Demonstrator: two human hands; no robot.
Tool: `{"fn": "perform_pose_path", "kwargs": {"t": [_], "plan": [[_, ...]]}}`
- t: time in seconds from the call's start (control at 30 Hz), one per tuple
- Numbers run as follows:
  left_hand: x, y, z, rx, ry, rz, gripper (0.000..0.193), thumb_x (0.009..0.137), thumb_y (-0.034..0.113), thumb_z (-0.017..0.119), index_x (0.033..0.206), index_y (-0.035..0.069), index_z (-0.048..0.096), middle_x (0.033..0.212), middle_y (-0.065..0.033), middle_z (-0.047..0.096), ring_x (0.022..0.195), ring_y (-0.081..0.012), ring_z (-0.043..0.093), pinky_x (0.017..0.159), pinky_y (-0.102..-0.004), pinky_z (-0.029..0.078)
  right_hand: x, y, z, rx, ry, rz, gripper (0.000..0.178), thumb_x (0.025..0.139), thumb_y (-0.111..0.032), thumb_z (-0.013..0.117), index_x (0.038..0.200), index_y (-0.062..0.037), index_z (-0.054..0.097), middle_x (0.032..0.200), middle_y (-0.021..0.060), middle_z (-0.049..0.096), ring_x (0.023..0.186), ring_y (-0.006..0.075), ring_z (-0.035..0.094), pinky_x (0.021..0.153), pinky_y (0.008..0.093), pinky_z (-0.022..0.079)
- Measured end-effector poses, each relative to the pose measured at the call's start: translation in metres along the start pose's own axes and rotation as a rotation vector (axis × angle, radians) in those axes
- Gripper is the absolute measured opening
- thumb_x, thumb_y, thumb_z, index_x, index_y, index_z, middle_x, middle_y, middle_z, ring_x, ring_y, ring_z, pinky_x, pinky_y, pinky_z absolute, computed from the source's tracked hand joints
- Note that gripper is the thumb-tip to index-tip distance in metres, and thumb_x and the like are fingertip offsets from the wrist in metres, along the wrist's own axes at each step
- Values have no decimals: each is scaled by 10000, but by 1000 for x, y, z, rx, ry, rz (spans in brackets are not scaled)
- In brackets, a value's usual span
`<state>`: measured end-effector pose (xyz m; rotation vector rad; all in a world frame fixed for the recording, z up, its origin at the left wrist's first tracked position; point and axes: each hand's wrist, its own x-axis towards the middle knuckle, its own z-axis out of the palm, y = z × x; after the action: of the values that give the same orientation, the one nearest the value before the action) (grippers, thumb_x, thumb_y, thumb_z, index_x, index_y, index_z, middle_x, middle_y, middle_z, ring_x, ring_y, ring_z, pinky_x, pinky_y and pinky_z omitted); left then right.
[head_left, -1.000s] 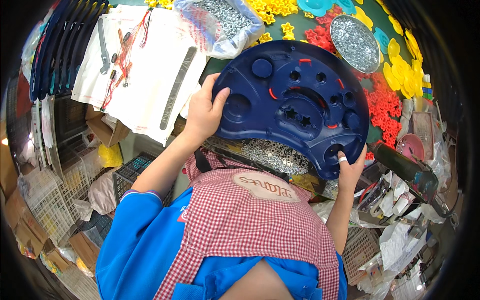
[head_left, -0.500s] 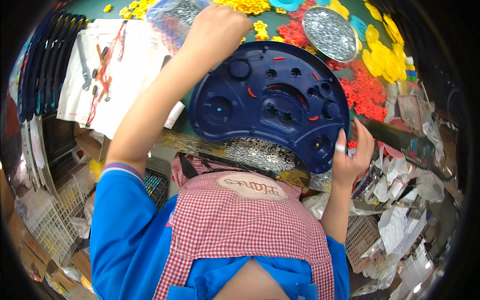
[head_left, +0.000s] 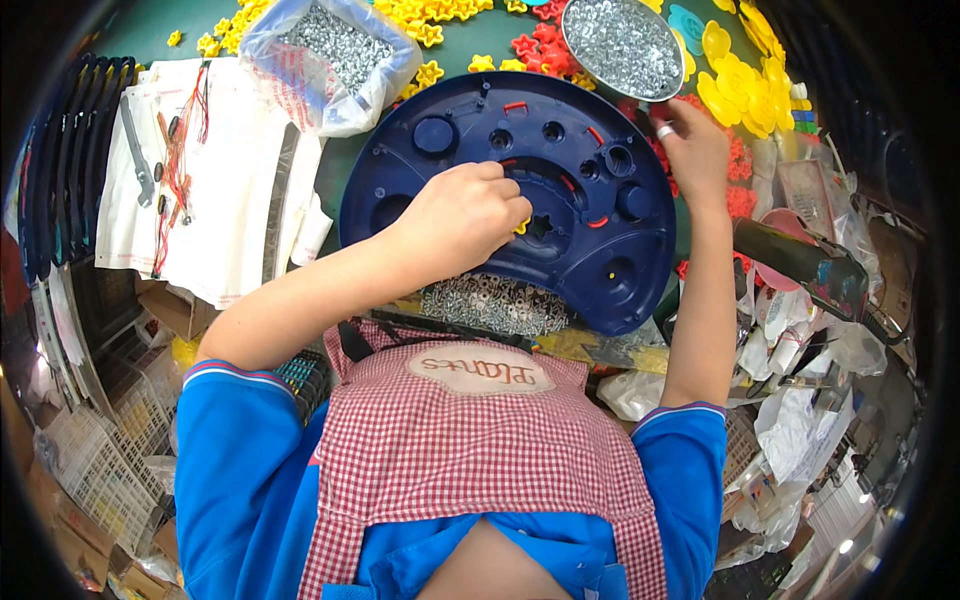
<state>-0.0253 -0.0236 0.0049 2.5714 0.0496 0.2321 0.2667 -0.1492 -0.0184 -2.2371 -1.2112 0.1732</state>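
A dark blue curved plastic panel (head_left: 600, 262) lies hollow side up on the table, with star-shaped holes and small red strips in it. My left hand (head_left: 465, 215) is over its middle, fingers closed on a small yellow plastic star (head_left: 522, 227) beside a star-shaped hole. Past the panel's far right edge, my right hand (head_left: 692, 150) reaches to the red plastic stars (head_left: 738, 165) just below a round metal bowl (head_left: 625, 50) of small silvery parts. Its fingers are curled together, and what they hold, if anything, is hidden.
A plastic bag (head_left: 340, 60) of screws and a pile of yellow stars (head_left: 430, 12) lie at the back. White sheets with wires (head_left: 210, 190) are at left, beside stacked blue panels (head_left: 75, 160). Loose screws (head_left: 495, 305) lie along the near edge; yellow discs (head_left: 745, 95) at far right.
My left hand has come back from the far side to the panel's middle with a yellow star. My right hand has left the panel's right edge for the red stars. The panel has shifted slightly left.
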Motion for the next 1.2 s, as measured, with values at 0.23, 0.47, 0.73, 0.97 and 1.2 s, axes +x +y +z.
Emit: {"fn": "perform_pose_path", "kwargs": {"t": [0.23,0.47,0.73,0.97,1.2], "plan": [[-5,9,16,151,69,-155,207,657,143,786,822,55,696,817,-36,645,809,-223,587,766,-331,502,-96,-112,0,-3,-267,-367,272,747,-11,712,1013,-45,668,917,97,655,876,279,622,803,369,503],[-30,33,5,58,271,38,231,672,118,714,898,66,707,803,-10,630,696,-188,608,640,-303,521,-108,-109,19,-64,-157,-400,290,752,-128,753,1037,-101,706,988,46,646,936,248,603,852,386,453],[-47,58,64,407,64,56,65,699,119,627,755,89,614,627,15,504,498,-92,561,421,-236,455,-105,-97,27,-2,-159,-456,226,691,-186,800,837,-99,652,829,13,631,849,236,584,819,373,436],[-42,62,24,-24,109,-30,69,750,100,669,740,62,612,636,-23,582,557,-161,629,534,-271,516,-106,-97,27,-3,-184,-432,232,669,-193,814,803,-105,647,804,0,624,820,226,574,776,368,439],[4,7,-8,-403,54,-402,169,754,118,790,883,23,736,788,-97,723,684,-184,705,630,-273,541,-105,-102,22,-78,-180,-448,259,669,-216,816,847,-83,682,865,24,643,867,230,590,799,353,455]]}}
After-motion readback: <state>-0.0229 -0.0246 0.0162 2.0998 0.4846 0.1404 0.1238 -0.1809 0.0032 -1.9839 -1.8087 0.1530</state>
